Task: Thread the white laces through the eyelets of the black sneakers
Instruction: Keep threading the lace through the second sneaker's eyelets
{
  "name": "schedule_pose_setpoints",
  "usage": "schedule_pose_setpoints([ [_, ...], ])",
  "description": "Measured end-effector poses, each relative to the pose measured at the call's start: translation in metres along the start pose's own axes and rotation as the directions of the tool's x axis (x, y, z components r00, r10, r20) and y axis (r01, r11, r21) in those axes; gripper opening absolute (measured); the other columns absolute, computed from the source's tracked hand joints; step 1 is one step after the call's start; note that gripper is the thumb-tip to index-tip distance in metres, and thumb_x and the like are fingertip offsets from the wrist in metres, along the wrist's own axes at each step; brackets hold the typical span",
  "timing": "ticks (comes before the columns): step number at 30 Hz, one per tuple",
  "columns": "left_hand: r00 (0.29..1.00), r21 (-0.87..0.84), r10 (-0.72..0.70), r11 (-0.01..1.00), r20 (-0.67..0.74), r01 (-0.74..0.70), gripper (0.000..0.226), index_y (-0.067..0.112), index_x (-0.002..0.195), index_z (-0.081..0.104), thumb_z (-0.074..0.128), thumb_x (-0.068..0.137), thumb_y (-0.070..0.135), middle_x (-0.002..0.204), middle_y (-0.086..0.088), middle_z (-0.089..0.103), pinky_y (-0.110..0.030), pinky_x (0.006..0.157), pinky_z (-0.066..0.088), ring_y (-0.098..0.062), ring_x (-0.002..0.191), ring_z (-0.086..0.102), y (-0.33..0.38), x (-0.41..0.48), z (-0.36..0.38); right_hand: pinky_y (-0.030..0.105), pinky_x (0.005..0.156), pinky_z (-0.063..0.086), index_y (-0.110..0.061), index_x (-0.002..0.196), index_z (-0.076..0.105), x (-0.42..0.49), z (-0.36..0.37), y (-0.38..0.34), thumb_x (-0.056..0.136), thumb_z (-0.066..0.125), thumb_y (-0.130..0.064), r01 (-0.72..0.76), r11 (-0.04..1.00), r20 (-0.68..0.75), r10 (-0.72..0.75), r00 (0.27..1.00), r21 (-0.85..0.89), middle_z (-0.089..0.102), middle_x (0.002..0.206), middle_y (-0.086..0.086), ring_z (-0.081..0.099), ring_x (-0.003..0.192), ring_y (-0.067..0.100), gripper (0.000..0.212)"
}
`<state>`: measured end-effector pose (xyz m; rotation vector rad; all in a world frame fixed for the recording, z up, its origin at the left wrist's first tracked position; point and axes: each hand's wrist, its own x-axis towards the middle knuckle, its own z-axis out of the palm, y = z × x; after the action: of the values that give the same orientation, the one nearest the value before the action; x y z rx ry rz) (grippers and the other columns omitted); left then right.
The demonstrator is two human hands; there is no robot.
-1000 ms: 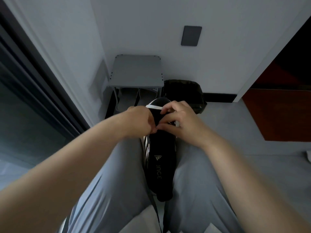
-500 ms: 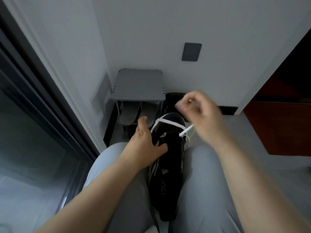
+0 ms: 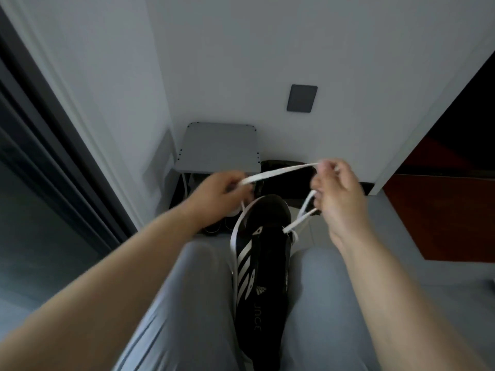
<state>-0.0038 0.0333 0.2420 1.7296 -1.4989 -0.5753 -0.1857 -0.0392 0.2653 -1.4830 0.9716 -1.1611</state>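
Black sneaker lies between grey-trousered thighs, toe pointing away, while above its toe the left hand and right hand each pinch the white lace stretched between them, a grey shelf standing beyond the sneaker.

The sneaker looks like matt black cloth with smooth white stripes. The lace is flat white cloth. The trousers are soft grey cloth.
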Motion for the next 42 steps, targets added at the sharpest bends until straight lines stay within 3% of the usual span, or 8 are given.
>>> schedule_pose_setpoints([
  [4,0.950,0.135,-0.313,0.941,0.001,0.310,0.034,0.012,0.062,0.050,0.049,0.095,0.023,0.060,-0.002,0.050,-0.023,0.057,0.037,-0.013,0.058,0.044,-0.023,-0.001,-0.052,0.015,0.036,0.024,-0.019,0.076,0.045,0.004,-0.017,0.021,0.099,0.044,-0.025,-0.261,0.901,-0.291,0.368,0.883,0.347,0.042,0.059,-0.004,0.031,0.033,0.000,0.024],
  [9,0.975,-0.333,-0.224,0.920,-0.007,0.209,0.042,0.013,0.064,0.049,0.034,0.100,0.027,0.060,0.000,0.047,-0.022,0.055,0.044,-0.009,0.052,0.044,0.038,0.007,-0.067,0.014,0.053,0.040,-0.016,0.083,0.057,0.002,-0.013,0.041,0.089,0.060,-0.037,-0.218,0.976,-0.309,0.200,0.930,-0.024,0.053,0.072,-0.004,0.048,0.060,0.007,0.022],
  [13,0.961,-0.189,-0.081,0.982,-0.263,0.031,0.048,0.021,0.057,0.042,0.029,0.100,0.040,0.056,0.003,0.042,-0.024,0.046,0.033,-0.010,0.046,0.036,0.090,0.033,-0.062,0.015,0.072,0.041,-0.032,0.086,0.058,-0.016,0.008,0.017,0.077,0.070,-0.040,0.192,0.938,-0.083,-0.225,0.971,-0.289,0.048,0.091,-0.016,0.051,0.080,0.002,0.018],
  [19,0.990,-0.118,-0.002,0.993,0.142,0.019,0.046,0.014,0.072,0.055,0.027,0.101,0.035,0.056,0.006,0.049,-0.015,0.052,0.040,-0.008,0.053,0.046,0.113,0.034,-0.020,0.012,0.052,0.038,-0.029,0.093,0.055,-0.023,0.046,0.006,0.085,0.065,-0.035,0.177,0.938,0.308,-0.082,0.948,-0.297,0.048,0.050,-0.006,0.046,0.049,0.002,0.015],
  [26,0.989,-0.491,0.135,0.866,0.052,-0.093,0.042,0.013,0.072,0.058,0.033,0.100,0.030,0.076,0.001,0.058,-0.026,0.089,0.050,-0.009,0.078,0.057,0.092,0.038,-0.023,0.021,0.061,0.048,-0.022,0.117,0.055,0.006,0.029,0.031,0.088,0.062,-0.031,-0.195,0.981,-0.009,0.195,0.981,0.009,0.057,0.072,-0.004,0.055,0.063,0.005,0.032],
  [32,0.987,-0.474,0.116,0.879,0.114,-0.048,0.046,0.010,0.074,0.062,0.030,0.100,0.032,0.081,-0.007,0.062,-0.027,0.091,0.050,-0.019,0.085,0.060,0.083,0.033,-0.015,0.010,0.039,0.033,-0.018,0.059,0.040,0.013,0.020,0.041,0.081,0.072,-0.023,-0.286,0.954,-0.214,0.298,0.930,0.086,0.040,0.054,-0.003,0.038,0.040,0.002,0.039],
  [38,0.976,-0.183,-0.063,0.983,-0.209,0.024,0.047,0.020,0.067,0.062,0.032,0.100,0.036,0.073,-0.003,0.060,-0.032,0.082,0.047,-0.014,0.071,0.054,0.062,0.038,-0.019,0.014,0.036,0.024,-0.012,0.116,0.055,0.007,0.023,0.027,0.075,0.065,-0.023,-0.345,0.747,0.186,0.292,0.938,0.568,0.037,0.050,-0.009,0.026,0.036,0.001,0.044],
  [42,0.957,-0.129,-0.104,0.989,-0.272,0.071,0.048,0.020,0.065,0.058,0.030,0.101,0.035,0.060,0.005,0.047,-0.025,0.063,0.040,-0.008,0.058,0.044,0.051,0.029,-0.026,0.016,0.034,0.018,-0.017,0.110,0.060,0.008,0.013,0.025,0.095,0.038,-0.047,-0.402,0.482,0.212,0.400,0.892,0.779,0.030,0.048,-0.008,0.019,0.036,0.005,0.040],
])
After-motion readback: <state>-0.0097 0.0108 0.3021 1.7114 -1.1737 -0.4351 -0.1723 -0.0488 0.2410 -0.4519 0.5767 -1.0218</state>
